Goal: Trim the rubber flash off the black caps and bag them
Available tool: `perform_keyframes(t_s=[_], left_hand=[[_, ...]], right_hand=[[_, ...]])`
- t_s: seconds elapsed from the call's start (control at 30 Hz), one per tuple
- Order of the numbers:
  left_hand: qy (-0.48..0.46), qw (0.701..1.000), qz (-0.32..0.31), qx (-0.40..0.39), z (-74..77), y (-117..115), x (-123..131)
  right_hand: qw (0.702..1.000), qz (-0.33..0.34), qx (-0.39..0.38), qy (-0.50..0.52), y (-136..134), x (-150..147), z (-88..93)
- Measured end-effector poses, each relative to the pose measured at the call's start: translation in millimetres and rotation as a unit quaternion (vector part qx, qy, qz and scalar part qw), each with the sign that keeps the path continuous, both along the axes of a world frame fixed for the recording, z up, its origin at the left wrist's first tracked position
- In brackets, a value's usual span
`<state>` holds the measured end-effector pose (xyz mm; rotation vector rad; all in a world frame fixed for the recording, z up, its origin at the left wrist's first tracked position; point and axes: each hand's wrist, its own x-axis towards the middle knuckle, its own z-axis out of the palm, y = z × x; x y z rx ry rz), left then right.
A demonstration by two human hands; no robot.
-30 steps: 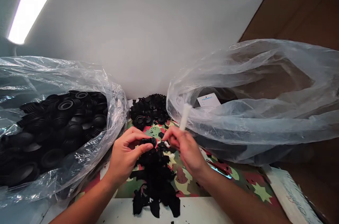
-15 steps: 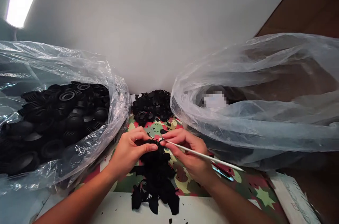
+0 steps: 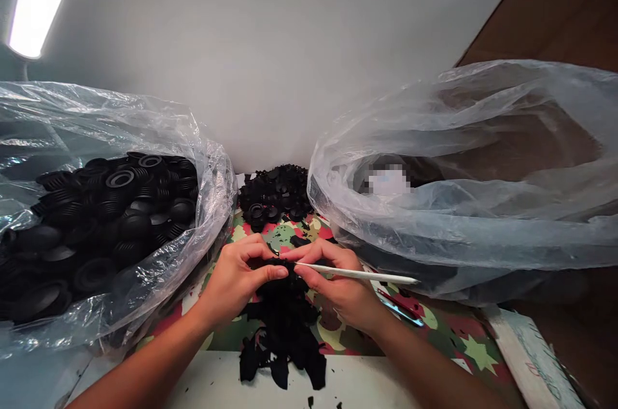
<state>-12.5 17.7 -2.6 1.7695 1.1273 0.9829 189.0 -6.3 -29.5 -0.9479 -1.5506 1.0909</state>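
Observation:
My left hand (image 3: 236, 277) is closed, thumb and fingers pinching a small black rubber piece (image 3: 276, 262), mostly covered by the fingers. Close against it, my right hand (image 3: 340, 280) grips a thin white stick (image 3: 371, 275) that slants out to the right. The stick's front end is at the black piece; whether it touches cannot be made out. Below both hands lies a heap of torn black scraps (image 3: 290, 325), spread over a camouflage-patterned cloth (image 3: 226, 338) and a pale surface.
At left, a clear plastic bag (image 3: 217, 183) holds many ribbed black rubber parts (image 3: 116, 203). Another clear bag (image 3: 463, 228) stands open at right. A black pile (image 3: 275, 193) sits against the wall. A slim red and light-blue tool (image 3: 400, 309) lies beside my right wrist.
The white stick has swung to a flatter angle, its outer end now higher and nearer. My right hand has shifted slightly left toward the left hand, which keeps its pinch.

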Motion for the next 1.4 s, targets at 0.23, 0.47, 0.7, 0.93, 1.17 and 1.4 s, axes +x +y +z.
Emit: perform_keyframes(t_s=[0.23,0.47,0.7,0.93,1.17,1.4], left_hand=[[0.014,1.000,0.002,-0.006,-1.4,0,-1],[0.033,0.999,0.001,0.003,-0.6,-2,1],[0.004,1.000,-0.002,-0.029,0.9,-2,1],[0.023,0.999,-0.005,-0.027,1.3,-1,1],[0.041,0.999,-0.016,-0.025,1.0,-3,2],[0.048,0.998,-0.020,-0.044,0.8,-4,2]], right_hand=[[1.000,-0.005,0.015,-0.024,0,1,3.3],[0.963,-0.037,0.223,-0.146,0,-4,-5.6],[0.969,-0.118,0.148,-0.157,15,10,-7.0],[0.999,-0.039,0.028,-0.026,0,3,10.7],[0.994,-0.013,0.071,-0.087,-5,1,12.0],[0.980,-0.006,0.142,-0.140,-4,2,8.7]])
